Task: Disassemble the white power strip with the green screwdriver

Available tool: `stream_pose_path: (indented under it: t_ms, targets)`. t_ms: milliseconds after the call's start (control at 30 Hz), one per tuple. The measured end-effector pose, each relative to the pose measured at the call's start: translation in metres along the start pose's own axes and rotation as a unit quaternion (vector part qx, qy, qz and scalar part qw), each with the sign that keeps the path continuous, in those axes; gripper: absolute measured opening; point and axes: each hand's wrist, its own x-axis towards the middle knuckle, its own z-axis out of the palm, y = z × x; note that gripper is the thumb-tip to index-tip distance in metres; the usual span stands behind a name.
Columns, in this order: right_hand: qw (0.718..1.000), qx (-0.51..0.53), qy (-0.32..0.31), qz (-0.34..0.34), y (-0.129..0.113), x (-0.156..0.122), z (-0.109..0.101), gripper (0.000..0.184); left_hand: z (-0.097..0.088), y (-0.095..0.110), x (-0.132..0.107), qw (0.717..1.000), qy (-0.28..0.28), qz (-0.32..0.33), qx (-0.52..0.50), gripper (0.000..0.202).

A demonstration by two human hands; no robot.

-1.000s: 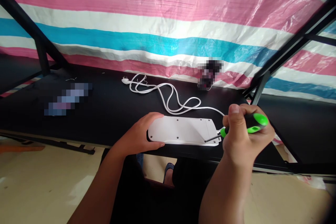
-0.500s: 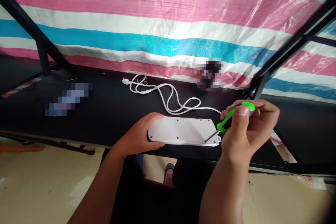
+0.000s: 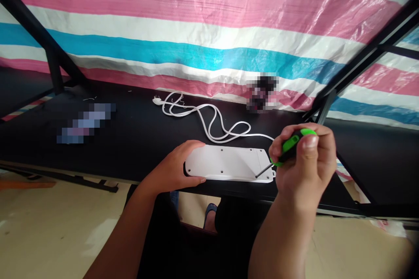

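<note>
Gripping a green screwdriver [image 3: 288, 150] tight in the right hand [image 3: 303, 165], tip on the white power strip [image 3: 229, 164], left hand [image 3: 173, 168] pressing its end flat, cord [image 3: 209, 124] coiled behind on the table [image 3: 131, 139].

Nothing fancy: bare forearms, left hand [image 3: 175, 168] and right hand [image 3: 304, 168] bare too, dark clothes [image 3: 183, 244] over the lap, blue shoe [image 3: 210, 210] below.

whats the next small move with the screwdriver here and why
Probably a twist of the screwdriver in place with light downward pressure. Its tip sits at a screw hole near the right corner of the white power strip, which lies back-up on the black table. The right hand wraps the handle and the left hand grips the strip's other end.
</note>
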Motion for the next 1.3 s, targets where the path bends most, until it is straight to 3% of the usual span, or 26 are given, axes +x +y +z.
stream_pose_path:
  t_ms: [133, 233, 400, 567, 867, 1300]
  targets:
    - [0.997, 0.056, -0.014, 0.058, -0.0048, 0.0013, -0.0024, 0.042, -0.0001, 0.0002, 0.0000, 1.000, 0.001, -0.001, 0.001, 0.082]
    - [0.994, 0.096, -0.027, 0.037, -0.0037, 0.0015, -0.0026, 0.036, -0.0006, 0.0009, 0.0000, 1.000, -0.003, -0.005, 0.002, 0.082]
    - [0.998, 0.037, -0.037, 0.020, -0.0031, -0.0001, -0.0032, 0.021, -0.0012, 0.0018, -0.0002, 1.000, -0.001, -0.004, 0.004, 0.082]
    - [0.996, 0.065, -0.041, 0.050, -0.0053, 0.0014, -0.0055, 0.040, -0.0009, 0.0005, -0.0008, 1.000, -0.003, -0.010, 0.005, 0.083]
    - [1.000, 0.019, -0.023, 0.005, -0.0020, 0.0001, -0.0048, 0.022, -0.0009, 0.0018, 0.0002, 1.000, -0.003, -0.007, 0.004, 0.082]
    - [0.997, 0.050, -0.013, 0.053, -0.0074, 0.0006, -0.0041, 0.029, -0.0007, 0.0012, 0.0000, 1.000, 0.002, -0.002, 0.003, 0.083]
